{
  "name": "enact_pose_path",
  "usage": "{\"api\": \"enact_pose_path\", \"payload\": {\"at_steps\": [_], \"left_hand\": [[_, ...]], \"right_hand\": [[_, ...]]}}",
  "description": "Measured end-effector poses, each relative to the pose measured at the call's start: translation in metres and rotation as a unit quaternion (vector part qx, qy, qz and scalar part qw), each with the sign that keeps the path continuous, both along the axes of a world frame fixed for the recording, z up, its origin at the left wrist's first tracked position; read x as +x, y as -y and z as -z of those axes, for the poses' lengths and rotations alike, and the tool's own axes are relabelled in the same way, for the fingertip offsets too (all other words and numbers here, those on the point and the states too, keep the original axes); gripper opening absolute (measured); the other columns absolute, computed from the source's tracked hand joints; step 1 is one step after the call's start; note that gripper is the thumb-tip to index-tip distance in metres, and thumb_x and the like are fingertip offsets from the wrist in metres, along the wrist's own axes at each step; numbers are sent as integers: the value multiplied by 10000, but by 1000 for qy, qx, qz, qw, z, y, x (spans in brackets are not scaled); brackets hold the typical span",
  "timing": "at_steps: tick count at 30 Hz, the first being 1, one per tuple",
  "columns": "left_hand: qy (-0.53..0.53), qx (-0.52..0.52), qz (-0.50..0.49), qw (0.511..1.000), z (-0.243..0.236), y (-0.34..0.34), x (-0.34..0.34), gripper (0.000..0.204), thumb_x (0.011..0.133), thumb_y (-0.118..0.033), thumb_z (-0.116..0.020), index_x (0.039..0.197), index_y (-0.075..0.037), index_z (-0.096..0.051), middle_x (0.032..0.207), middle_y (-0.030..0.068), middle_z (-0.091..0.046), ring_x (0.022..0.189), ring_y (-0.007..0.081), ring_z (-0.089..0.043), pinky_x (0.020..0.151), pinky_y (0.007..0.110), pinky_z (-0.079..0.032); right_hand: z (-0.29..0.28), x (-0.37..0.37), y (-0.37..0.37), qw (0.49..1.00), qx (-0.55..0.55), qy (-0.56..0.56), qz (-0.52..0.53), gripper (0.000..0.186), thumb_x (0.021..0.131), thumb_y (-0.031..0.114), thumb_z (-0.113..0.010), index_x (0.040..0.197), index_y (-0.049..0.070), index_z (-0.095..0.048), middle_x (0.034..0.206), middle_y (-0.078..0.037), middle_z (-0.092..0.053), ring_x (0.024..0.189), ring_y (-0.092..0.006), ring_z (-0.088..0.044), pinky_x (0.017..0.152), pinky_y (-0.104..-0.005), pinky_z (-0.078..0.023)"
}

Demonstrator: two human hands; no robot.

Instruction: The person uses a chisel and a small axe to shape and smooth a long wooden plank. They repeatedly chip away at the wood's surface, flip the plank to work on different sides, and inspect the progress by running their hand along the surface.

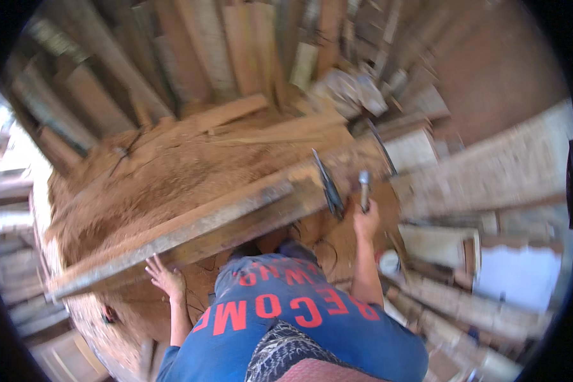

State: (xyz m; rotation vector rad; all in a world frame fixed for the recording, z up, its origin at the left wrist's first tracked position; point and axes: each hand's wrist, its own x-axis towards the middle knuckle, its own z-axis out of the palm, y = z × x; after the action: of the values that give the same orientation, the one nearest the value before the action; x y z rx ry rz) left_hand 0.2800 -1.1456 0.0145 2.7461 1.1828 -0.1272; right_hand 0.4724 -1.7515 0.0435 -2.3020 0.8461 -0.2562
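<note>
A long timber beam (191, 232) with a pale, worn face runs from the lower left up toward the right in front of me. My left hand (165, 278) is open beside its near edge, fingers spread; whether they touch the wood I cannot tell. In my closed right hand (366, 221) is a short tool with a grey metal end (364, 178), pointing away from me. It is blurred, so its exact kind is unclear. Just left of that hand, a dark, pointed tool (330, 186) lies across the bench edge. A slim dark bar (382, 148) sits farther right.
Sawdust (153, 181) covers the bench behind the beam, with loose wooden strips (235, 113) on it. Many planks (191, 44) lean along the back. A crumpled pale sheet (353, 89) lies at the back right. Boards (439, 245) and a white container (388, 261) are at my right.
</note>
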Motion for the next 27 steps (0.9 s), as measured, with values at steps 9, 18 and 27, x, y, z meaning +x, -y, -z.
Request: {"api": "enact_pose_path", "payload": {"at_steps": [9,18,27], "left_hand": [[-20,-133,-138,981,-13,126,-23,929,834,-170,-784,1640,-159,-324,1756,189,-136,1605,447,-155,1209,713,-271],[-62,-322,-257,909,13,247,-98,772,830,-306,-783,1491,9,-537,1541,290,-520,1457,389,-490,1213,413,-403],[-44,-337,-271,901,-20,299,-82,755,872,-349,-796,1505,-27,-540,1466,238,-617,1361,351,-604,1144,404,-475]], "right_hand": [[62,101,71,979,-49,-107,-165,577,900,163,-755,1423,19,-557,1302,-301,-652,1221,-492,-622,1039,-514,-493],[31,159,10,889,-45,-4,-456,653,834,296,-802,1389,34,-578,1424,-255,-537,1375,-453,-474,1170,-535,-380],[7,165,-152,591,-96,-103,-794,851,787,319,-816,1497,21,-454,1480,-261,-542,1404,-439,-491,1180,-524,-403]]}}
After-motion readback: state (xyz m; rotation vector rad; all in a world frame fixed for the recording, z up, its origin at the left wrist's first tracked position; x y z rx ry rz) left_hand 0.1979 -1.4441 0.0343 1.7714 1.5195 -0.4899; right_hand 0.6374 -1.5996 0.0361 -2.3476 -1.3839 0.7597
